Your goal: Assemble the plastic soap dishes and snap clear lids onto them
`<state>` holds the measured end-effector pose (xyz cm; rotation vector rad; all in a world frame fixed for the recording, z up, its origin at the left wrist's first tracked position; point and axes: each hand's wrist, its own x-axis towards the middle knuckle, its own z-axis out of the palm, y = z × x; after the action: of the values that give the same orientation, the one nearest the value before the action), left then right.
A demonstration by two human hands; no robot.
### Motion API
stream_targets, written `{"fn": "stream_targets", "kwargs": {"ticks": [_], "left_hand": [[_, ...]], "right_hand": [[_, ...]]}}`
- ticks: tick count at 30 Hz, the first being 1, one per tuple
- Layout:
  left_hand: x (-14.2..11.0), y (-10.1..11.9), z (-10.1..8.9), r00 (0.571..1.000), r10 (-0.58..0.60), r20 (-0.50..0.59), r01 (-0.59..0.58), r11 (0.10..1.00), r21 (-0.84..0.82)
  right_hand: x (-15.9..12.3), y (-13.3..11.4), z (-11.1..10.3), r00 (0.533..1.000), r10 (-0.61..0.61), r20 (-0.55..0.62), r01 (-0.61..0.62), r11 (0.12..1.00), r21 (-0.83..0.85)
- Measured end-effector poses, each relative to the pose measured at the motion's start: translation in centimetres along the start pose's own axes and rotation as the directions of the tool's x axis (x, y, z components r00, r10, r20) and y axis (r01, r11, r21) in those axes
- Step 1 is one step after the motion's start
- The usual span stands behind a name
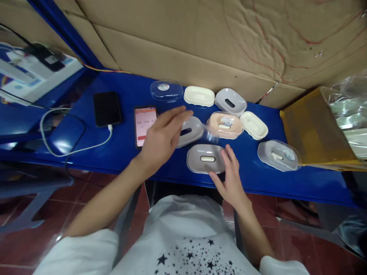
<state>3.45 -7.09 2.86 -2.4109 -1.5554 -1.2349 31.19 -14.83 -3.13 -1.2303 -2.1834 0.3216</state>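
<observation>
A grey oval soap dish [204,158] with a cream insert lies at the near edge of the blue table [129,152]. My right hand [229,175] rests against its right side, fingers spread and holding nothing. My left hand [163,135] hovers above the table with fingers stretched out, over another grey dish [191,130], beside a phone [145,124] showing a timer. A blurred clear lid [210,133] lies just right of my left fingertips; I cannot tell whether the hand touches it.
More dishes lie behind: a clear lid [166,90], a cream tray [199,96], a grey tray [230,101], a peach dish [225,125], a cream tray [254,125], a covered grey dish [278,155]. A black phone [107,108] with white cable, and a yellow box [315,130] at right.
</observation>
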Motion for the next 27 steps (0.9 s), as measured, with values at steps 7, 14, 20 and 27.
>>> {"fn": "stream_targets", "kwargs": {"ticks": [7,14,20,27], "left_hand": [[-5.8,4.2,1.4,0.962,0.268,-0.042,-0.272,0.954,-0.126],[-3.9,4.2,1.8,0.942,0.175,-0.288,-0.123,0.974,0.189],[-5.4,5.0,2.9,0.937,0.237,-0.256,-0.191,0.963,0.192],[-9.9,5.4,2.8,0.967,0.225,0.121,-0.215,0.973,-0.089]], "right_hand": [[0.0,0.2,-0.4,0.997,0.074,-0.034,-0.07,0.992,0.109],[0.0,0.3,-0.9,0.993,-0.114,0.042,0.106,0.983,0.151],[0.0,-0.1,-0.8,0.994,-0.085,0.067,0.076,0.989,0.127],[0.5,1.0,-0.9,0.978,0.198,-0.06,-0.164,0.92,0.356]]}}
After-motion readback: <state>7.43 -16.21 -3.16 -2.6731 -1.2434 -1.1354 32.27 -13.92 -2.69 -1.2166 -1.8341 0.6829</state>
